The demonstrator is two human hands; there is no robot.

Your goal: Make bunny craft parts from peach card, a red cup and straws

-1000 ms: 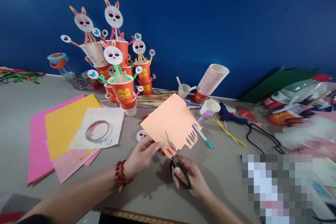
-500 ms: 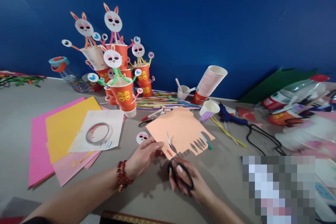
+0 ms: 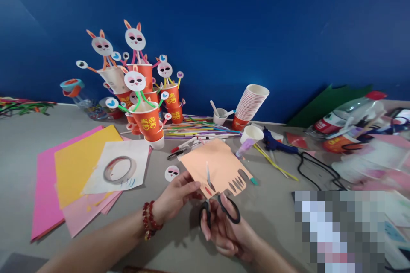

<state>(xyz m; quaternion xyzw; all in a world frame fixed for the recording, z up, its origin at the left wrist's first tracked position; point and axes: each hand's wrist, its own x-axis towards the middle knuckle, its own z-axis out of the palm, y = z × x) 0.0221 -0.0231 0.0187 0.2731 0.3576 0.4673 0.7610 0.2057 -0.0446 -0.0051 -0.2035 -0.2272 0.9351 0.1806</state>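
Observation:
My left hand point(image 3: 179, 194) pinches the lower left corner of a peach paper sheet point(image 3: 216, 160), held above the table. Several narrow cut-outs notch the sheet's near right edge, and a small red ear-like shape is drawn at the corner by my fingers. In my right hand point(image 3: 230, 230) are black-handled scissors point(image 3: 236, 215), fingers through the loops. Their handles are spread and the blades straddle the paper beside the red mark. A round paper rabbit face point(image 3: 172, 173) lies on the table just left of the sheet.
Rabbit-topped paper cups point(image 3: 149, 119) stand stacked at the back left. Tape point(image 3: 130, 166) lies on white paper over coloured sheets point(image 3: 48, 192). Pens, straws, a cup stack point(image 3: 253, 102), a blue glue gun point(image 3: 278, 141) with its cord, and a plastic bottle point(image 3: 349, 113) line the back and right.
The scissors' handles have spread wider apart in my right hand. My left hand keeps its pinch on the sheet. The whole view has shifted slightly.

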